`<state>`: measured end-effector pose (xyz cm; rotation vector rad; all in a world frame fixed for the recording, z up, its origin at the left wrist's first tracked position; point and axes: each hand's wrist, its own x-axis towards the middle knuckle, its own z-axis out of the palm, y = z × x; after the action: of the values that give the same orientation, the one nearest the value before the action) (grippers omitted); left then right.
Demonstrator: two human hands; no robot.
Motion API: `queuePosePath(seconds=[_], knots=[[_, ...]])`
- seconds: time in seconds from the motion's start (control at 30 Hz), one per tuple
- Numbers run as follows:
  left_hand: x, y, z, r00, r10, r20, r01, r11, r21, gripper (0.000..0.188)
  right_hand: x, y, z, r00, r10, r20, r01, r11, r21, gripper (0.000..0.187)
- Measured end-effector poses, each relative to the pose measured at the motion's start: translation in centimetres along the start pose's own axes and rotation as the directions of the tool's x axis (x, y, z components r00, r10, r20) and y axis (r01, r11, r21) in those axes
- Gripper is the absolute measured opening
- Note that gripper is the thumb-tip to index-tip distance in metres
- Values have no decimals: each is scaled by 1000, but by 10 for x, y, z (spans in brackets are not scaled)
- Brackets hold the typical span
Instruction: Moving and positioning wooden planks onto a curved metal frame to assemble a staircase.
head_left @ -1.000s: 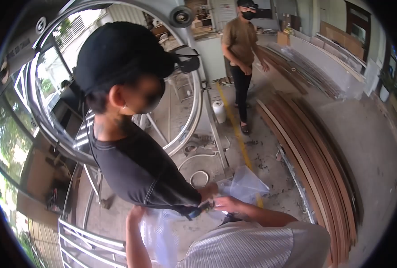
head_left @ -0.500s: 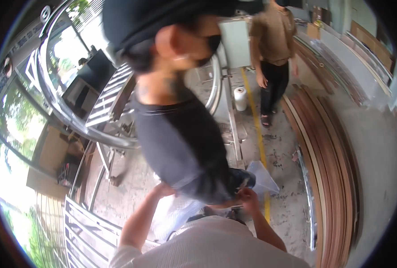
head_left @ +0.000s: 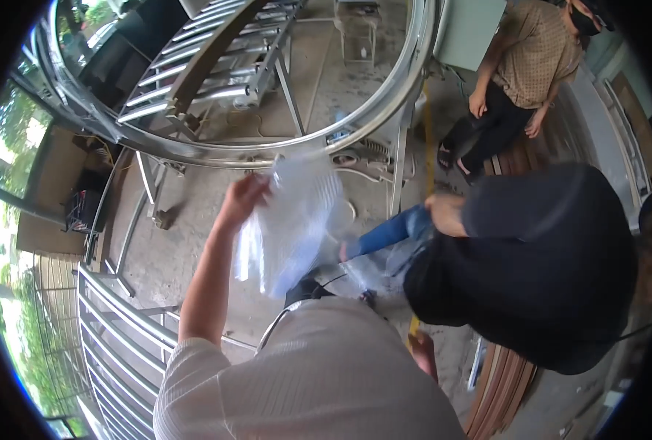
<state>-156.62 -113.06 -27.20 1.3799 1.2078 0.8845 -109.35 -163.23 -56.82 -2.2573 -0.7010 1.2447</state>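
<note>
My left hand point(head_left: 247, 198) is raised in front of me, its slightly blurred fingers closed on the left edge of a clear, ribbed plastic sheet point(head_left: 296, 220). The sheet hangs crumpled in front of my waist. Low at my right side is my right hand point(head_left: 421, 346), partly covered by my shirt; its fingers do not show clearly. Close on my right, a person in a black cap and dark top point(head_left: 538, 257) bends forward, with more clear plastic point(head_left: 373, 271) by their blue-jeaned leg.
Beyond the sheet stands a large metal ring point(head_left: 267, 155) on supports, with a barred metal frame point(head_left: 216, 66) inside it. A metal railing point(head_left: 120, 330) is at lower left. Another person in a brown shirt point(head_left: 531, 59) stands far right, near stacked long boards point(head_left: 498, 389).
My left hand has risen, lifting the plastic sheet. My right hand has drawn back to my side. The near person has moved from in front of me to my right and bent over.
</note>
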Motion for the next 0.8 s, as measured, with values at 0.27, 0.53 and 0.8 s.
queuePosePath(seconds=[0.27,0.53,0.8], knots=[[112,-66,-64,945,-47,324,285,604,-745,46,35,-421,135,773,-614,-158,601,632,489,47],[127,-59,-85,906,-175,385,414,559,-719,31,88,-555,214,941,-171,291,-138,590,795,78],[96,-24,-139,962,-158,222,220,931,-290,11,139,-643,245,796,-583,162,-15,249,968,67]])
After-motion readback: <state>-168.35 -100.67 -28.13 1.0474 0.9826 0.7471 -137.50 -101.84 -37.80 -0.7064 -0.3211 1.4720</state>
